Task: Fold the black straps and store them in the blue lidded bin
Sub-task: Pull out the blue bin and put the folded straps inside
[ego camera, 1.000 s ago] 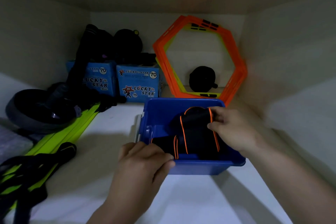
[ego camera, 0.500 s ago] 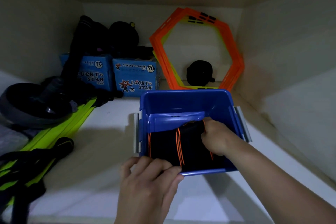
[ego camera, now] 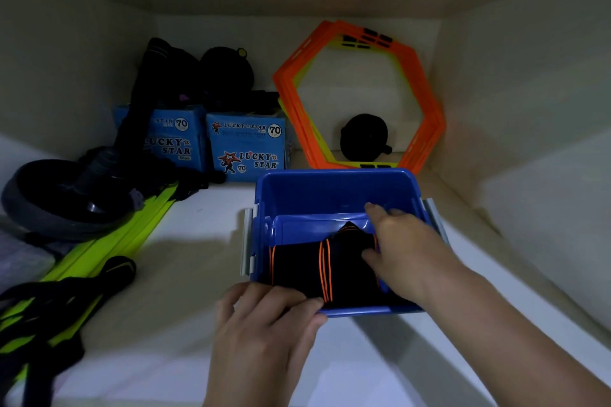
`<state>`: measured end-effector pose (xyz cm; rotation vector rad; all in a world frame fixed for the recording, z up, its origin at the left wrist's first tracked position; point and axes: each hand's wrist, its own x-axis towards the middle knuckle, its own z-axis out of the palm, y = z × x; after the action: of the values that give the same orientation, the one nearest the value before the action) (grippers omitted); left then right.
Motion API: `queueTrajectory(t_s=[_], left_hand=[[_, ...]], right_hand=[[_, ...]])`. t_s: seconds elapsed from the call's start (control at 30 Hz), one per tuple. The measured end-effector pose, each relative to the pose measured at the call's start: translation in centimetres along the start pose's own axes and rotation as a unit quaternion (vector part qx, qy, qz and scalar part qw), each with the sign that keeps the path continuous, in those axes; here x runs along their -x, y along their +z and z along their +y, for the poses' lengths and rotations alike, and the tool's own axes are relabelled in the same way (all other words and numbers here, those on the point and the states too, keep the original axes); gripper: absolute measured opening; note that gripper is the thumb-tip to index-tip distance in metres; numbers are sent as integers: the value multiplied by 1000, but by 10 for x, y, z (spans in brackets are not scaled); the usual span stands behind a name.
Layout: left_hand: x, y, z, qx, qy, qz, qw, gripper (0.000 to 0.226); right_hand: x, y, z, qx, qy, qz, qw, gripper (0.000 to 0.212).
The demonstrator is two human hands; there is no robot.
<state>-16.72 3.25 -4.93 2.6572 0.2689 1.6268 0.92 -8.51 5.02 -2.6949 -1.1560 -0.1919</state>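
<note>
Open blue bin (ego camera: pixel 334 188) on a white shelf (ego camera: pixel 198 241), holding folded black straps (ego camera: pixel 297 269) edged in orange. Left hand (ego camera: pixel 264 324) grips the bin's near rim, fingers (ego camera: pixel 291 304) curled together over the edge. Right hand (ego camera: pixel 406 248) reaches inside, fingers spread, thumb touching the straps. Behind the bin lean orange hexagons (ego camera: pixel 426 102); far left stand two blue boxes (ego camera: pixel 248 145).
</note>
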Motion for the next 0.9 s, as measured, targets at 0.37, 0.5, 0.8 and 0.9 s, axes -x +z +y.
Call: queueTrajectory(t_s=[0.37,0.5,0.8,0.9], left_hand=[[-27,19,-15,45,-54,-31,997,26],[-34,21,-17,56,-78,-50,994,28],[-42,21,-21,47,-98,-95,990,26],[-40,21,-23,49,-96,-103,989,27]], right_hand=[[71,15,87,-77,-69,166,981,27],[64,31,92,-158,-59,168,971,24],[58,46,90,-193,-44,212,957,28],[59,49,91,-190,-39,227,954,30]])
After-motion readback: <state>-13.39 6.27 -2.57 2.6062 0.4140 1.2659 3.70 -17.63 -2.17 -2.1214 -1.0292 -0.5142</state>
